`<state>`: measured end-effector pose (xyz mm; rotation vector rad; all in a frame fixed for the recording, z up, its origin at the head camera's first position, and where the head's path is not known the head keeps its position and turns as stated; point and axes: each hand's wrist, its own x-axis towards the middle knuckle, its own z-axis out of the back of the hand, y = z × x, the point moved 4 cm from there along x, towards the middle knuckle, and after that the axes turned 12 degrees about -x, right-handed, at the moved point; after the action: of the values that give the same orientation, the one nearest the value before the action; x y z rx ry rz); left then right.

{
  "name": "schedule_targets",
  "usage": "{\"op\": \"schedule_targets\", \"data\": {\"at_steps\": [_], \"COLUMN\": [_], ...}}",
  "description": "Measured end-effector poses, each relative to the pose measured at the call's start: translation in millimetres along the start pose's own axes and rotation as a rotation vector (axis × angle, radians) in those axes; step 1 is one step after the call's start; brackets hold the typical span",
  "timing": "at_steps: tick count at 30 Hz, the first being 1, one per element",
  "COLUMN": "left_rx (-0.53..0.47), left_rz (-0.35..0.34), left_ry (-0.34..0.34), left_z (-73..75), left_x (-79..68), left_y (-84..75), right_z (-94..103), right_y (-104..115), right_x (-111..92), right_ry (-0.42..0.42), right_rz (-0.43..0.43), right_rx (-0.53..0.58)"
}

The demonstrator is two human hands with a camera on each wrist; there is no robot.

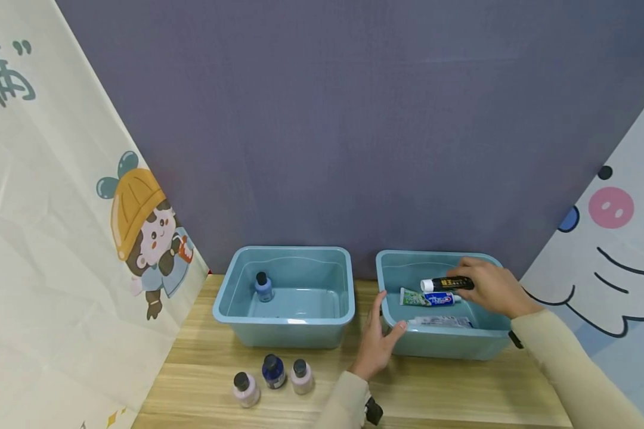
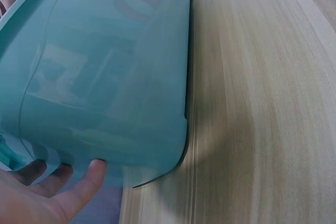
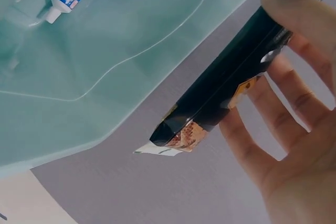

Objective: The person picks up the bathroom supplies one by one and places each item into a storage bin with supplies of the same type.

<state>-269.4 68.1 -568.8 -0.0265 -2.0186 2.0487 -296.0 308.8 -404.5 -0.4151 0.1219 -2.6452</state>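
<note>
My right hand [image 1: 495, 288] pinches a black toothpaste tube [image 1: 444, 284] with a white cap, held above the right-hand blue bin [image 1: 442, 342]. In the right wrist view, the thumb lies on one side of the black tube and the fingers on the other. Inside that bin lie a blue and green toothpaste tube [image 1: 428, 298] and a whitish tube [image 1: 441, 322], partly behind the front rim. With fingers spread, my left hand [image 1: 375, 344] touches the bin's left front corner. The left wrist view shows its fingertips [image 2: 96, 167] against the outer wall.
A second blue bin [image 1: 284, 333] stands on the left, holding one blue bottle [image 1: 264, 287]. In front of it are a dark blue bottle [image 1: 273, 372] and two pale pink bottles, one on the left [image 1: 246, 390] and one on the right [image 1: 302, 377]. A grey-purple backdrop [image 1: 322, 131] rises behind.
</note>
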Motion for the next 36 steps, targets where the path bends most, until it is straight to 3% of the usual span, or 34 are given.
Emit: {"op": "schedule_targets", "data": {"at_steps": [14,25,36], "left_rx": [-0.002,-0.01,-0.017], "left_rz": [0.006,0.019,0.035], "left_ry": [0.01,0.002,0.001], "left_z": [-0.5,-0.4,-0.3], "left_x": [1.9,0.8,0.4], "left_y": [-0.2,3.3,2.4], "right_z": [-15.8,-26.8,-41.5], "right_y": [-5.4,-7.3,-11.0], "right_x": [18.6,30.3,43.5], "right_ry": [0.049,0.145,0.177], "right_rz": [0.037,0.025,0.029], "right_rx": [0.038,0.069,0.096]}}
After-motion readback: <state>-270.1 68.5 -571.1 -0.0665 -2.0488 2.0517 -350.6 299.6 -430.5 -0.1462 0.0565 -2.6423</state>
